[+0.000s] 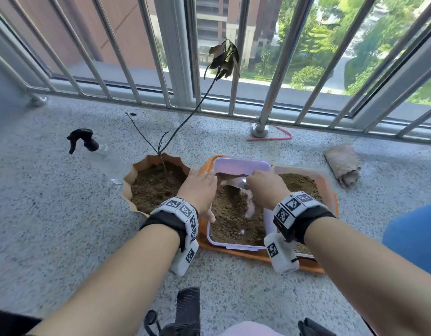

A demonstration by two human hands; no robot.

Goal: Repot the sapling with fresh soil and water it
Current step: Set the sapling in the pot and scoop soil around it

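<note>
While the left hand [200, 190] lay flat, steadying the soil box [241, 163], the right hand [265, 187] gripped a scoop [236, 183]; next, carry soil left to the sapling pot [136, 170].

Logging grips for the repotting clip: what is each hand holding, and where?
Right hand grips the metal scoop by its handle; left hand holds nothing.

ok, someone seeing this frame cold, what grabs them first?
Probably the two hands in the middle: the right hand digs a metal scoop into a soil-filled plastic container while the left hand steadies its left rim. Left of that stands a scalloped pot with a thin sapling leaning toward the railing, its few leaves brown and withered. A spray bottle lies further left on the speckled floor.
</note>
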